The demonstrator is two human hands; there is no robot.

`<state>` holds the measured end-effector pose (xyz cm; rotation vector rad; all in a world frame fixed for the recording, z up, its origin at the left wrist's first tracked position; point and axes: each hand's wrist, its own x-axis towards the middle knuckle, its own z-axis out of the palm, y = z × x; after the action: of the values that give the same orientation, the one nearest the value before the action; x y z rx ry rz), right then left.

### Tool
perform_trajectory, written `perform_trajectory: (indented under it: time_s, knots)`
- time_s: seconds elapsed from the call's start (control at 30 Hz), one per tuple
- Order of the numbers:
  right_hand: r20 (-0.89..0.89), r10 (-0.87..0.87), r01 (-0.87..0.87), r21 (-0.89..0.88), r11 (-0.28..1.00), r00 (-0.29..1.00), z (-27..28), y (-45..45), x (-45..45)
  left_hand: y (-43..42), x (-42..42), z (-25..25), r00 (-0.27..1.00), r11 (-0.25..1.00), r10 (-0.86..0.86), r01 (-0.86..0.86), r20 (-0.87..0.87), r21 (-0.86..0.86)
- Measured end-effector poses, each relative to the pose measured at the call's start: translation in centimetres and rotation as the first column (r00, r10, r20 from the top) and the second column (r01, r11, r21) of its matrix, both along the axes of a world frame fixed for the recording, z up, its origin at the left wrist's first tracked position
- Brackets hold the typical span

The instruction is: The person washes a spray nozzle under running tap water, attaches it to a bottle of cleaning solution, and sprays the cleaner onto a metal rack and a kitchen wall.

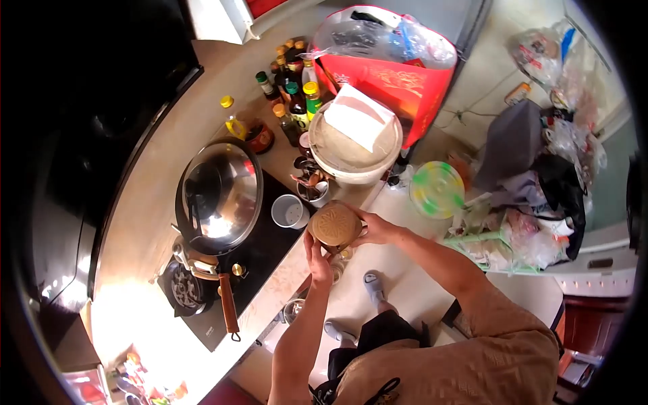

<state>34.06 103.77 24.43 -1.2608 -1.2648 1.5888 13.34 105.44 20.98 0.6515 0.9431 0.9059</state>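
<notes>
A jar with a round brown lid [335,225] is held between my two hands above the counter's front edge. The lid's top carries an embossed pattern, and the jar's body is mostly hidden below it. My left hand [319,260] grips its near left side with the fingers curved against it. On the other side, my right hand [371,229] is closed around the jar. Just left of the lid stands a white plastic cup [289,212] with holes. A holder with spoons and other utensils [314,189] is behind it.
A wok with a shiny lid [223,196] sits on the black cooktop, its wooden handle [229,307] pointing toward the front edge. Several bottles [295,101], a lidded white bucket [358,165] and a red bag [398,88] line the back. Plastic bags [533,236] fill a rack at right.
</notes>
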Motion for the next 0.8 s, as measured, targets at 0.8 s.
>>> perform_trajectory:
  time_s: [0.8]
  knots:
    - [0.079, -0.346, 0.325, 0.201, 0.924, 0.935, -8.0, 3.1, 2.1, 3.2, 6.3, -4.5, 0.903, 0.928, 0.374, -0.363, -0.210, 0.090]
